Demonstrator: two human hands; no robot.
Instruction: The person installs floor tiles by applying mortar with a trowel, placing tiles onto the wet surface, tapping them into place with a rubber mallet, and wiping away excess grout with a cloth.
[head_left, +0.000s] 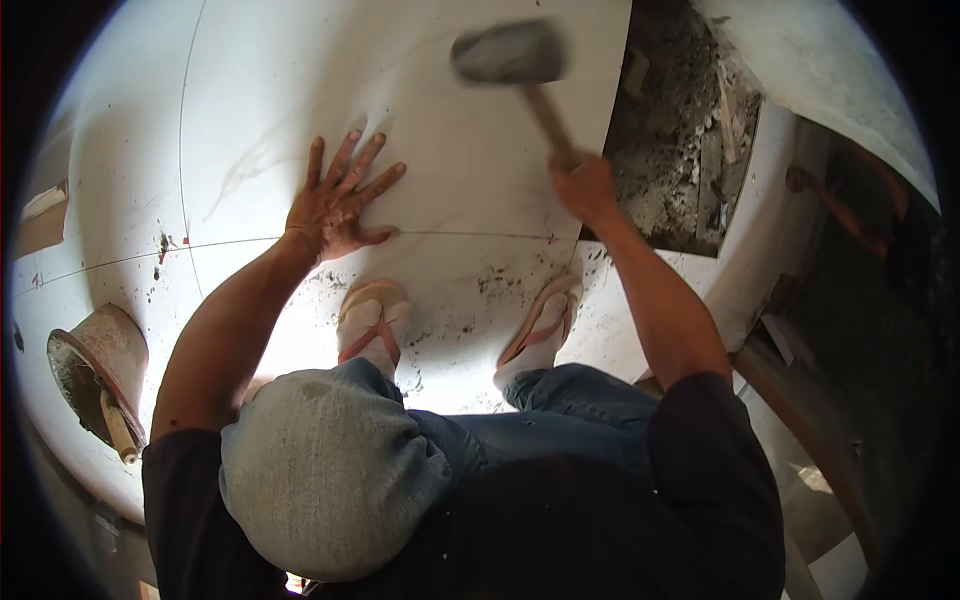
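Flat on a large white floor tile (480,160), my left hand (340,200) lies with its fingers spread. My right hand (583,185) is closed around the wooden handle of a mallet (510,52). The mallet's dark, blocky head is raised over the far part of the tile and slightly blurred. Thin dark joints separate this tile from its neighbours to the left and on the near side. Crumbs of mortar are scattered on the tiles just in front of my feet.
Right of the tile lies an untiled strip of rough mortar (670,150). A mortar-stained bucket (110,350) with a wooden-handled tool (118,425) lies at the left. My sandalled feet (375,320) rest on the near tiles. A brown piece (42,220) sits at the far left.
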